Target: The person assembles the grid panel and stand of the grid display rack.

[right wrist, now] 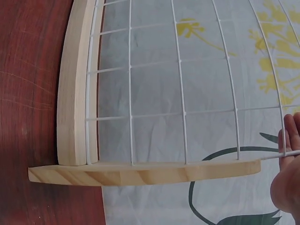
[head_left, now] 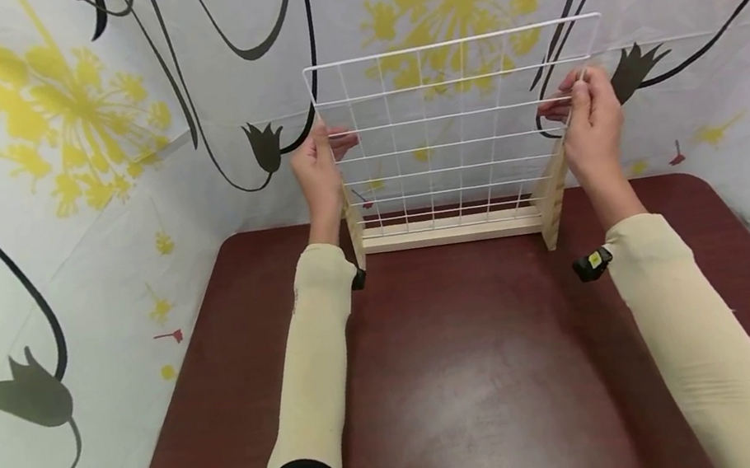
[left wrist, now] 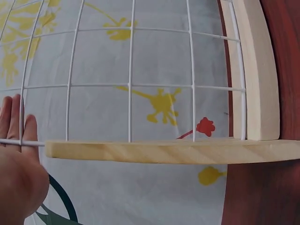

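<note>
A white wire grid panel [head_left: 445, 118] stands upright in a pale wooden stand, which has a base bar [head_left: 450, 232] and two side pieces [head_left: 552, 194]. My left hand [head_left: 319, 173] holds the panel's left edge above the wooden side piece. On the opposite edge, at about the same height, my right hand [head_left: 594, 124] grips the wire. In both wrist views the fingers reach behind the grid, and the lower wires run down to the wooden bar [left wrist: 260, 70]. Each side piece [right wrist: 145, 174] lies along the grid's outer edge.
The stand rests near the far edge of a dark red-brown table [head_left: 478, 349] with rounded corners. Behind and beside it hangs a pale cloth [head_left: 122, 253] printed with yellow flowers and grey stems. A small black device [head_left: 592, 264] sits at the right wrist.
</note>
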Demonstrator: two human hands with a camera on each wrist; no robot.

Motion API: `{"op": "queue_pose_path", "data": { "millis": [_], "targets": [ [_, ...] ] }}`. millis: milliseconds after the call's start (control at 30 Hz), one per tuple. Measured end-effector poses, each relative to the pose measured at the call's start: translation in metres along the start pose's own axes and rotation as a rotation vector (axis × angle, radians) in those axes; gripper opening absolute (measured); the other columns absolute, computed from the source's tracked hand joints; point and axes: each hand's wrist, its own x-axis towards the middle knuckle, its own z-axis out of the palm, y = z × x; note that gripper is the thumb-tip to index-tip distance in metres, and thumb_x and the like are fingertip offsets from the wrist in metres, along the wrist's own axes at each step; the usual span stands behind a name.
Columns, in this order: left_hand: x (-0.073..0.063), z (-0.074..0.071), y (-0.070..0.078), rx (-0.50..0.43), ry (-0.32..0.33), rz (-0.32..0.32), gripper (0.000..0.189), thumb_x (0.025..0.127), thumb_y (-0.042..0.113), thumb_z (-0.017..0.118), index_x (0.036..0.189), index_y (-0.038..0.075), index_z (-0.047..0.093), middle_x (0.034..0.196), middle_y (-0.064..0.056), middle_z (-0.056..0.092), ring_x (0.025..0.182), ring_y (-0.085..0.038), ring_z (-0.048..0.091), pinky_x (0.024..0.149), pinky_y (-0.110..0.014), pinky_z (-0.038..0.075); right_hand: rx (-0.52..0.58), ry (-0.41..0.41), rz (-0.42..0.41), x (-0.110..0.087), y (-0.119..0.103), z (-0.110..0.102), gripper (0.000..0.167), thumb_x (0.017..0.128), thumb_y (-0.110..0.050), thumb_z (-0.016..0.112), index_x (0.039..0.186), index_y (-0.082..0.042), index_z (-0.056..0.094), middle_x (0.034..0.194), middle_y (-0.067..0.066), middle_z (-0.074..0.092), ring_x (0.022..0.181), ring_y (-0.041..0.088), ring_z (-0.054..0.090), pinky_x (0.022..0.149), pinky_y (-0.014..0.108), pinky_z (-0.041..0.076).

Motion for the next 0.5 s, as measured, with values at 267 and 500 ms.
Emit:
{"op": "queue_pose_path", "data": {
  "millis": [267,500],
  "targets": [
    [-0.0006,0.0026,0.0025,0.126,0.016,0.054,0.049,0.112,0.036,0.052,0.101,-0.004,0.078,0.095,-0.023,0.080,0.083,-0.019,0.082,0.086,-0.032,0.065,-0.039,0.042,0.019,0.0016,-0.0032,0.0016,0.021,0.114,-0.018,0.044,0.105,-0.013,0.062,0.091,-0.002,0.072,0.086,0.007,0.077,0.085,0.019,0.061],
    [-0.0056,-0.0026,-0.0008,0.163,0.003,0.026,0.050,0.112,0.040,0.051,0.099,-0.001,0.078,0.094,-0.021,0.081,0.082,-0.021,0.082,0.086,-0.033,0.065,-0.034,0.074,0.040,-0.0049,-0.0005,0.0037,0.021,0.114,-0.017,0.045,0.104,-0.012,0.062,0.096,0.002,0.072,0.088,0.006,0.077,0.086,0.020,0.062]
  ]
}}
